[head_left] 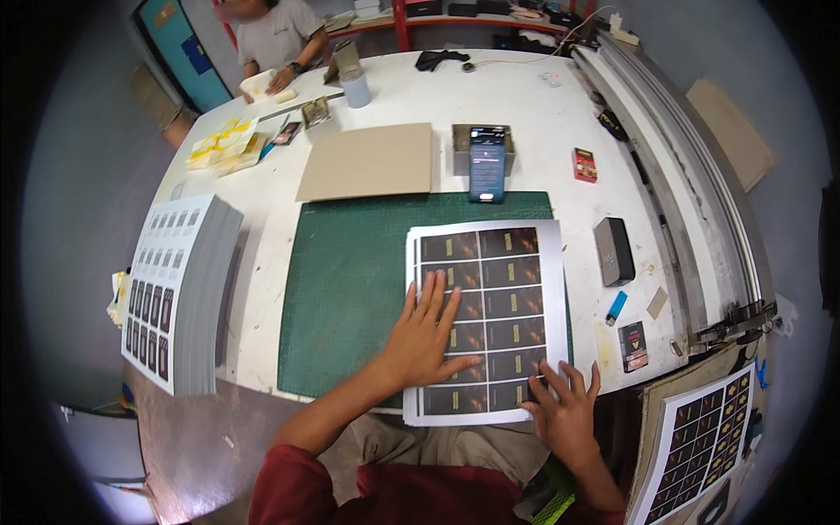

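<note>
A stack of printed sheets (513,302), with dark card designs in a grid and white margins, lies before me. It covers the right part of a green cutting mat (346,289). My left hand (420,339) rests open on the top sheet, fingers spread over the left column. Near the lower right corner of the stack, my right hand (564,418) is open, its fingers apart and some fingertips touching the sheet's edge. Neither hand grips anything. Beyond the mat, a lit phone (487,166) leans upright against a small grey box (461,157).
A tall stack of printed sheets (171,289) stands at left, cardboard (367,162) behind the mat. To the right are a black speaker-like box (614,252), a blue lighter (617,308), small packs and a long metal rail (691,184). Another person (278,44) works at the far left.
</note>
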`<state>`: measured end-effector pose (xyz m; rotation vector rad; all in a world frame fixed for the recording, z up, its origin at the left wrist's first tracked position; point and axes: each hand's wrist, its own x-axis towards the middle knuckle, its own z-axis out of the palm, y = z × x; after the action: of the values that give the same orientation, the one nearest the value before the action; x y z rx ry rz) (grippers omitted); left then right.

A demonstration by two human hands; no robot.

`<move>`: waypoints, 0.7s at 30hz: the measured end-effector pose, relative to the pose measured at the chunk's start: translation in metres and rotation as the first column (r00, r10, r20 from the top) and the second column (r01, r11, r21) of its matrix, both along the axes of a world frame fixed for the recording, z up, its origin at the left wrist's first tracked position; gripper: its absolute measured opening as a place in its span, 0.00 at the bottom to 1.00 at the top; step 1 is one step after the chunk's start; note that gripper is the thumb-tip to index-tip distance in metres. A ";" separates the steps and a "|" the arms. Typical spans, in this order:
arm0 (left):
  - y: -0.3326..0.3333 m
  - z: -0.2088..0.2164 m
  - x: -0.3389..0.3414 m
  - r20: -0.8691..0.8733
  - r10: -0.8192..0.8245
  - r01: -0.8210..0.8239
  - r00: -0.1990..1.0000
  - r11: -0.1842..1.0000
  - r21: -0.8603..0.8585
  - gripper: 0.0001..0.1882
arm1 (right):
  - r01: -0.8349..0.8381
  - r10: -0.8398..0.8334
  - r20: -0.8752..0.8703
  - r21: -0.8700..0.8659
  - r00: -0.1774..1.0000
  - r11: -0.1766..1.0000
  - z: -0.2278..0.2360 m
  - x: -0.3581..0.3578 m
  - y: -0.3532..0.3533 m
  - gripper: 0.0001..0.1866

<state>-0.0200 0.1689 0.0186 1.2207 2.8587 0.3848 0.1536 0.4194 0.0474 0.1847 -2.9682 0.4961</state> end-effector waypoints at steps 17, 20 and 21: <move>0.128 -0.014 -0.030 -0.051 -0.164 0.169 0.985 0.980 0.101 0.52 | 0.078 -0.079 -0.070 -0.015 0.994 0.997 -0.011 0.001 -0.006 0.20; 0.107 -0.007 -0.010 -0.026 -0.087 0.089 0.996 0.995 0.055 0.52 | 0.048 -0.050 -0.046 -0.058 0.998 0.997 -0.011 0.009 -0.006 0.20; 0.101 -0.005 -0.002 -0.023 -0.072 0.073 0.997 0.997 0.039 0.52 | 0.032 -0.034 -0.030 -0.071 0.999 0.997 -0.010 0.012 -0.005 0.20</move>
<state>-0.0219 0.2700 0.0132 1.3386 2.8280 0.4312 0.1651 0.4143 0.0371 0.1354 -2.9131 0.5873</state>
